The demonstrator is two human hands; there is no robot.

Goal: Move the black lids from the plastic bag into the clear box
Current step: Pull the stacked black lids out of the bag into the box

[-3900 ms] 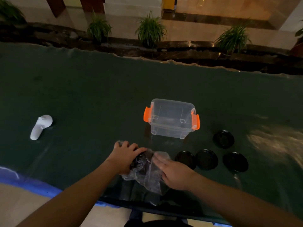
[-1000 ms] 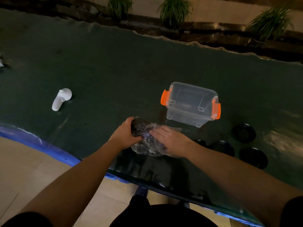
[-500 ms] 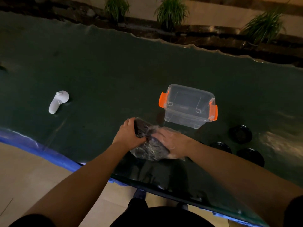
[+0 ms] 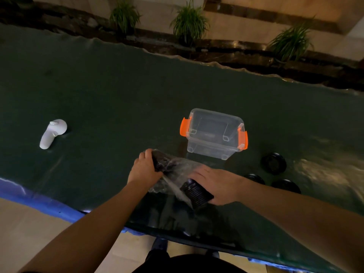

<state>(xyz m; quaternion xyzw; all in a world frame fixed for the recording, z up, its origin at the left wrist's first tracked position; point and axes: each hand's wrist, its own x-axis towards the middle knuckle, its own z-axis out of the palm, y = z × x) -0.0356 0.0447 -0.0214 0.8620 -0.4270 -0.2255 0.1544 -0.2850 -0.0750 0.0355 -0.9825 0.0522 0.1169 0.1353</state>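
Closest to the person, the right hand (image 4: pixel 216 185) is curled around a ribbed stack of black round lids (image 4: pixel 197 193) poking out of the crinkly clear plastic bag (image 4: pixel 175 174). The left hand (image 4: pixel 144 170) is clamped on the bag's other end, fingers wrapped over more dark lids inside. Three loose black lids (image 4: pixel 273 163) sit to the right on the dark green table (image 4: pixel 118 95). Just past the bag is the clear plastic box with orange latches (image 4: pixel 213 133), open; I can't make out any lids in it.

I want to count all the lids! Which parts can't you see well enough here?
Head view only:
- Lids in the plastic bag: crinkled glare hides their number.
- Stack of lids: right hand covers part.
- Loose lids: right forearm cuts off the near ones.
- Clear box: too dim to tell whether empty.
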